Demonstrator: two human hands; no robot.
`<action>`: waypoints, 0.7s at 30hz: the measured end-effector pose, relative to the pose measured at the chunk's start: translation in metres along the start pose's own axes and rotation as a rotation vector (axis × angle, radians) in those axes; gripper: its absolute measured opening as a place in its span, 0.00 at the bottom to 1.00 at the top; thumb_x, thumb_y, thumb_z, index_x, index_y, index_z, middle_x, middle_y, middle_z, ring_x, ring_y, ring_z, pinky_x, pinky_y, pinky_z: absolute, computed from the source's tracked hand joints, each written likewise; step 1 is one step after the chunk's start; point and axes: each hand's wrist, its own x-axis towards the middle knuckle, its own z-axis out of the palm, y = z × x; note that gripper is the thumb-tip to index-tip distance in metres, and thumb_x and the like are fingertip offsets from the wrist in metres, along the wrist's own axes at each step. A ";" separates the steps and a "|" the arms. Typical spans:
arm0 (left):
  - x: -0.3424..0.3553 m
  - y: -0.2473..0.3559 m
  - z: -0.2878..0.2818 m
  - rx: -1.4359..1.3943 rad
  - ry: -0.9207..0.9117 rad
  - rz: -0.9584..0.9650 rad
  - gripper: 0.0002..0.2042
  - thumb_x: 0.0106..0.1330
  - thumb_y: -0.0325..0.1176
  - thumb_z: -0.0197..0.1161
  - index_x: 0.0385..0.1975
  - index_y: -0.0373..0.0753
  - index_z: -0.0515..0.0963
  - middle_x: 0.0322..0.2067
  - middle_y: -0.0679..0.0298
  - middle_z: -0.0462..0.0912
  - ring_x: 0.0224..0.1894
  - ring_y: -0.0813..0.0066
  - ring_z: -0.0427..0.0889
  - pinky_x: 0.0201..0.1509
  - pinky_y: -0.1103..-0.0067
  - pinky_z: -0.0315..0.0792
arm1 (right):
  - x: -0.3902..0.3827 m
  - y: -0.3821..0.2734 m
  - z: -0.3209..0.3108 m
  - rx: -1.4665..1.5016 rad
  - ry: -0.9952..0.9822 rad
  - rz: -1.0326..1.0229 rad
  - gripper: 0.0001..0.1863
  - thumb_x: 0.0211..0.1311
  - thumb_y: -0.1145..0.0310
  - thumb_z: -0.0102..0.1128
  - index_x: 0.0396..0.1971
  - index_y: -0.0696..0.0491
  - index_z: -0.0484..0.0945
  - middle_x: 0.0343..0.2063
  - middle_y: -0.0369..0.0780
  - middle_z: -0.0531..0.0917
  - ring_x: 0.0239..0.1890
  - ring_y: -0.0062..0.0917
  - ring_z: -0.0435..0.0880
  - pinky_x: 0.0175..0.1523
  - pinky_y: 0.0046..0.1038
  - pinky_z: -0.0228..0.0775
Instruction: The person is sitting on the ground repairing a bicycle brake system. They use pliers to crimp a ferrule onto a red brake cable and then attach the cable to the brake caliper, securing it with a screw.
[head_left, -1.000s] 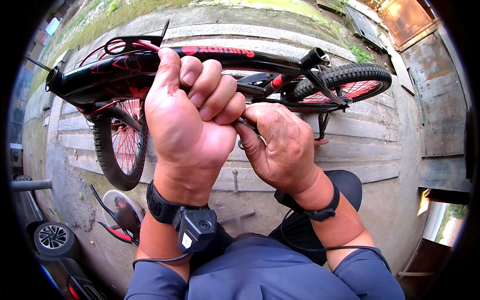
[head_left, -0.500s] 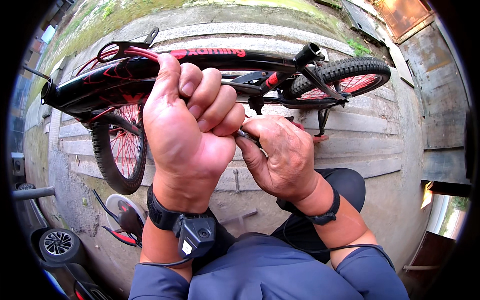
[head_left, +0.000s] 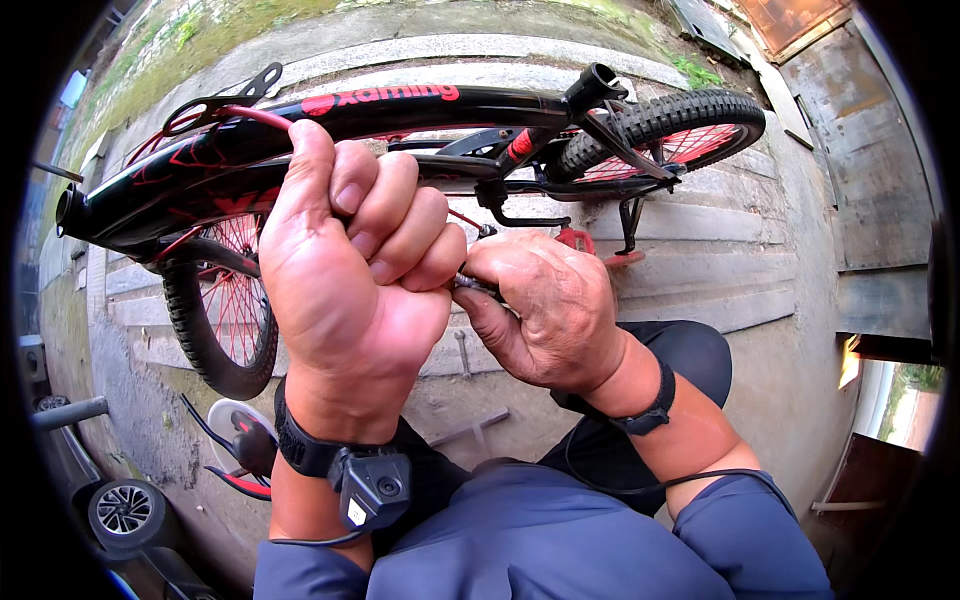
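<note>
A black bicycle frame (head_left: 500, 110) with red markings lies across the space beyond my hands, its head tube and seat tube bare. My left hand (head_left: 350, 250) is closed, fingers curled, around a red cable (head_left: 258, 117) that runs from the frame to the thumb tip. Just beside its little finger, my right hand (head_left: 548, 305) pinches a small silvery metal fitting (head_left: 476, 286) between thumb and fingers. Whether the fitting joins the cable is hidden by the fists. A black bracket plate (head_left: 215, 110) rests by the upper tube.
The front wheel (head_left: 225, 300) stands left, the rear wheel (head_left: 690, 130) far right. On the ground lie a wrench (head_left: 461, 353) and a T-shaped metal tool (head_left: 472, 432). A saddle (head_left: 252, 445) sits lower left, near a car wheel (head_left: 130, 510). Metal sheets (head_left: 860, 150) line the right.
Both hands and the bicycle sit slightly further left in view, the frame also a little higher. The grips look the same, and more of the crank and pedal shows above my right hand.
</note>
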 end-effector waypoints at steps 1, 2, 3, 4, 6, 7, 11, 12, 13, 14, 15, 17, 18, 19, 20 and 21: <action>-0.001 0.000 0.000 -0.001 -0.001 0.000 0.23 0.76 0.53 0.43 0.18 0.47 0.61 0.12 0.74 0.53 0.13 0.83 0.47 0.18 0.81 0.44 | -0.001 0.001 0.000 0.009 -0.008 0.002 0.09 0.55 0.70 0.67 0.33 0.54 0.76 0.27 0.40 0.79 0.28 0.34 0.81 0.28 0.32 0.73; -0.002 -0.001 -0.001 0.001 -0.002 -0.001 0.23 0.76 0.52 0.43 0.18 0.47 0.61 0.12 0.74 0.53 0.13 0.83 0.47 0.18 0.81 0.44 | -0.001 0.001 0.001 0.019 -0.013 0.005 0.09 0.54 0.70 0.67 0.33 0.54 0.76 0.27 0.40 0.79 0.29 0.34 0.81 0.28 0.32 0.73; -0.003 -0.001 -0.001 0.003 -0.004 -0.002 0.23 0.76 0.52 0.42 0.18 0.47 0.61 0.12 0.74 0.53 0.13 0.83 0.47 0.18 0.81 0.44 | -0.002 0.001 0.001 0.034 -0.019 0.010 0.09 0.54 0.70 0.67 0.33 0.54 0.76 0.26 0.40 0.79 0.28 0.34 0.81 0.28 0.32 0.73; -0.004 -0.001 -0.002 0.000 -0.005 -0.006 0.24 0.76 0.53 0.42 0.18 0.47 0.61 0.12 0.74 0.53 0.13 0.83 0.47 0.19 0.81 0.45 | -0.002 0.001 0.000 0.048 -0.026 0.015 0.09 0.54 0.70 0.68 0.32 0.54 0.76 0.26 0.40 0.79 0.28 0.35 0.80 0.29 0.32 0.73; -0.005 -0.001 -0.005 -0.003 -0.008 -0.012 0.24 0.76 0.53 0.41 0.18 0.47 0.61 0.13 0.74 0.53 0.14 0.82 0.47 0.19 0.80 0.46 | -0.001 0.002 -0.003 0.062 -0.046 0.022 0.09 0.53 0.71 0.68 0.32 0.54 0.76 0.26 0.40 0.78 0.27 0.35 0.80 0.29 0.32 0.72; -0.005 -0.002 -0.006 0.015 -0.031 0.004 0.23 0.77 0.52 0.41 0.18 0.46 0.61 0.13 0.74 0.54 0.14 0.82 0.49 0.20 0.81 0.47 | 0.000 0.002 -0.005 0.061 -0.060 0.024 0.09 0.53 0.71 0.68 0.31 0.54 0.76 0.25 0.40 0.78 0.27 0.35 0.79 0.29 0.32 0.72; -0.009 -0.002 -0.011 0.086 -0.083 0.069 0.23 0.78 0.50 0.39 0.21 0.44 0.64 0.15 0.72 0.58 0.16 0.80 0.58 0.24 0.79 0.59 | 0.007 0.002 -0.010 0.054 -0.095 0.003 0.09 0.52 0.73 0.66 0.32 0.55 0.76 0.22 0.41 0.78 0.23 0.36 0.78 0.29 0.33 0.70; -0.010 -0.002 -0.010 0.098 -0.088 0.087 0.23 0.77 0.50 0.39 0.22 0.43 0.65 0.16 0.71 0.60 0.17 0.79 0.62 0.26 0.79 0.62 | 0.008 0.001 -0.011 0.054 -0.093 -0.016 0.09 0.52 0.74 0.66 0.33 0.55 0.76 0.22 0.42 0.78 0.23 0.37 0.78 0.29 0.33 0.70; -0.012 -0.003 -0.008 0.170 -0.010 0.118 0.23 0.77 0.50 0.39 0.23 0.42 0.67 0.17 0.70 0.63 0.19 0.77 0.65 0.28 0.77 0.65 | 0.010 -0.002 -0.012 0.039 -0.101 -0.017 0.09 0.51 0.74 0.66 0.32 0.55 0.76 0.22 0.42 0.78 0.22 0.36 0.78 0.28 0.33 0.70; -0.014 -0.005 -0.004 0.241 0.059 0.145 0.23 0.77 0.51 0.39 0.25 0.41 0.68 0.18 0.68 0.66 0.20 0.74 0.68 0.31 0.76 0.68 | 0.011 -0.003 -0.015 0.030 -0.095 -0.019 0.09 0.50 0.74 0.67 0.31 0.55 0.76 0.22 0.41 0.78 0.22 0.36 0.78 0.28 0.33 0.70; -0.015 -0.006 -0.001 0.312 0.129 0.173 0.23 0.77 0.51 0.39 0.27 0.40 0.70 0.19 0.67 0.68 0.22 0.72 0.72 0.34 0.74 0.72 | 0.012 -0.004 -0.017 0.021 -0.089 -0.021 0.09 0.50 0.74 0.67 0.31 0.55 0.76 0.22 0.41 0.79 0.22 0.36 0.78 0.28 0.32 0.70; -0.017 0.008 -0.017 0.664 0.134 0.218 0.24 0.77 0.51 0.41 0.33 0.35 0.75 0.23 0.60 0.78 0.28 0.70 0.80 0.36 0.75 0.74 | 0.013 -0.004 -0.020 0.029 -0.064 -0.036 0.09 0.50 0.74 0.67 0.30 0.54 0.76 0.22 0.40 0.79 0.21 0.35 0.78 0.27 0.32 0.71; -0.021 0.012 -0.014 0.884 0.193 0.264 0.24 0.78 0.49 0.42 0.32 0.34 0.75 0.23 0.60 0.78 0.27 0.72 0.80 0.35 0.77 0.73 | 0.014 -0.004 -0.021 0.044 -0.045 -0.048 0.09 0.49 0.75 0.67 0.30 0.54 0.76 0.22 0.40 0.79 0.21 0.35 0.78 0.27 0.32 0.71; -0.024 0.018 -0.015 1.235 0.170 0.380 0.24 0.78 0.47 0.41 0.30 0.32 0.76 0.20 0.62 0.77 0.24 0.75 0.78 0.31 0.81 0.71 | 0.015 -0.003 -0.022 0.059 -0.026 -0.059 0.09 0.49 0.75 0.67 0.30 0.54 0.76 0.22 0.39 0.79 0.21 0.35 0.79 0.27 0.31 0.72; -0.031 0.023 -0.010 1.532 0.135 0.569 0.20 0.76 0.42 0.48 0.29 0.32 0.75 0.18 0.62 0.75 0.21 0.73 0.76 0.29 0.81 0.68 | 0.016 -0.003 -0.022 0.051 -0.020 -0.083 0.09 0.49 0.75 0.67 0.30 0.54 0.76 0.22 0.39 0.79 0.21 0.35 0.79 0.27 0.31 0.72; -0.034 0.026 -0.017 1.666 0.014 0.759 0.17 0.74 0.39 0.51 0.28 0.32 0.74 0.18 0.61 0.75 0.20 0.72 0.75 0.28 0.82 0.68 | 0.019 -0.002 -0.025 0.043 -0.014 -0.107 0.09 0.49 0.75 0.68 0.30 0.53 0.76 0.22 0.39 0.79 0.21 0.35 0.79 0.27 0.31 0.72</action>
